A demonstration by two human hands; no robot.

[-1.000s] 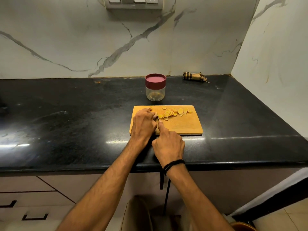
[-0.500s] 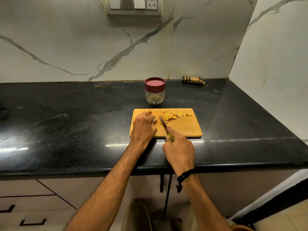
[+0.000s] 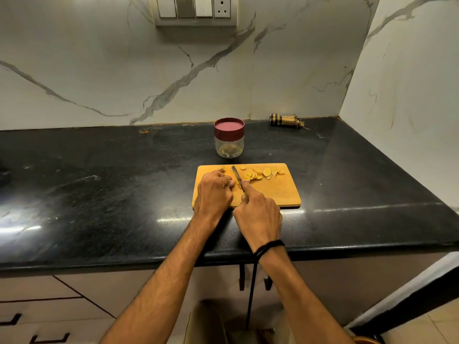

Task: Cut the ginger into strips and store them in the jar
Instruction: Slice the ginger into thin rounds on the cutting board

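R hand (image 3: 258, 214) grips knife (image 3: 236, 176); blade points away, just R of curled L hand (image 3: 213, 192) (hold hidden); ginger slices (image 3: 258, 173) R of blade.

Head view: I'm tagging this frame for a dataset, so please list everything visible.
Countertop: one, black, below marble wall.
Cutting board: one, light wood, near counter's front edge.
Ginger slices: several, yellow, along board's far edge.
Knife: one, green handle, blade over board.
Jar: one, clear, maroon lid on, behind board.
Checked cloth: one, brown-black, rolled, by back wall.
Switch panel: one, white-grey, on wall.
Left hand: one, fingers curled on board's left part, contents hidden.
Right hand: one, holds knife handle; black thread on wrist.
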